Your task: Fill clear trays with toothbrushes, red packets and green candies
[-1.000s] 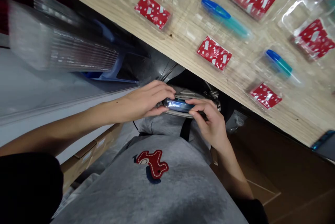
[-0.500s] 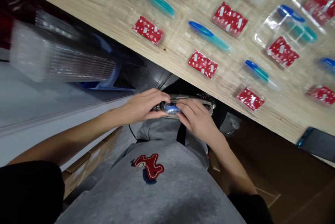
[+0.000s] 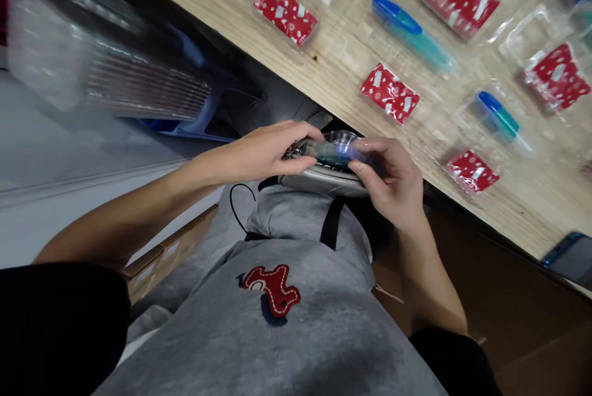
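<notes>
Just above an unzipped grey pouch (image 3: 319,184) at my waist, my hands have a slim blue-and-teal thing (image 3: 340,150) between them, smeared by motion. My left hand (image 3: 272,148) pinches its teal end with thumb and fingers. At the blue end, the thumb and fingers of my right hand (image 3: 393,177) close on it. A shiny clear piece shows behind it, too blurred to name. Similar blue-and-teal things (image 3: 411,32) lie on the table, with red packets spotted white (image 3: 390,92) in clear plastic trays (image 3: 467,109).
The wooden table (image 3: 222,20) slants across the top, its edge close beyond my hands. A stack of clear plastic trays (image 3: 134,84) stands at left by a blue plastic frame (image 3: 198,106). A phone (image 3: 571,257) lies at the table's right edge. Cardboard boxes (image 3: 157,266) stand below left.
Both hands have risen from the pouch with the blue-and-teal thing, and more of it shows. My right hand has turned and moved right. The view has shifted over the table.
</notes>
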Available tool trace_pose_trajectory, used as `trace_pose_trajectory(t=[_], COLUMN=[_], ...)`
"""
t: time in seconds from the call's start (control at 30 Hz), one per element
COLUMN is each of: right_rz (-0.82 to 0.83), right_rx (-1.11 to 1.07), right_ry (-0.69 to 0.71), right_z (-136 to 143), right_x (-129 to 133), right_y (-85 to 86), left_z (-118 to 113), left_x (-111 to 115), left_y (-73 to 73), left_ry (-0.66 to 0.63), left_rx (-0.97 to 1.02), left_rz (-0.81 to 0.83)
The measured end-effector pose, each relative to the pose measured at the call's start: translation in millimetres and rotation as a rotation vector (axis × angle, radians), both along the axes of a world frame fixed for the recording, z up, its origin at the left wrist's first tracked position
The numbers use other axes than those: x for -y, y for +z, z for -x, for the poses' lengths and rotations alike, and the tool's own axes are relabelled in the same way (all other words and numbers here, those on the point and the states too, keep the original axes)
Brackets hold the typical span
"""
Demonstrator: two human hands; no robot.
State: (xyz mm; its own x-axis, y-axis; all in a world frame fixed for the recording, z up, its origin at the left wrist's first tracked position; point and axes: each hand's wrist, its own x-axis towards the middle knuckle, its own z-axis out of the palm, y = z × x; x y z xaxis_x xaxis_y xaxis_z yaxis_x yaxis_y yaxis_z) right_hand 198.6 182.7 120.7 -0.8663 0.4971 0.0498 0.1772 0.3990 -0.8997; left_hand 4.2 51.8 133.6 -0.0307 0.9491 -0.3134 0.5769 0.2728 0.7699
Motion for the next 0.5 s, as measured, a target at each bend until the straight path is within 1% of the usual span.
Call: trace_pose_trajectory(t=[0.13,0.2,0.3,0.37,0.43,0.5], right_rz=[0.044,0.069,0.087,0.067,0.015,-0.079], right_rx=[0.006,0.039,0.072,0.085,0.095,0.085], right_ry=[-0.059,-0.059,-0.005,0.048,0.119,0.154], right_z=[-3.1,-2.8,1.6,5.7,7.2,2.4], right_x=[2.1,-1.7,-8.1,-8.0,-2.7,5.9], right_y=[-0.2,0.9,5.2,10.0,14.6,15.6], left_z=[-1.0,-1.6,-2.8,-4.4,-6.2,-6.8], left_x=[1.3,1.6,0.9,-0.4,-1.6,-1.1], left_y=[-1.4,-3.2,-3.9,-1.8,1.8,5.2], left_ry=[0.031,0.046,0.061,0.078,0.066,0.007], left_rx=[0.017,0.015,0.014,0.022,0.039,0.049], left_rz=[-0.037,-0.072,-0.093,-0.108,-0.120,-0.120])
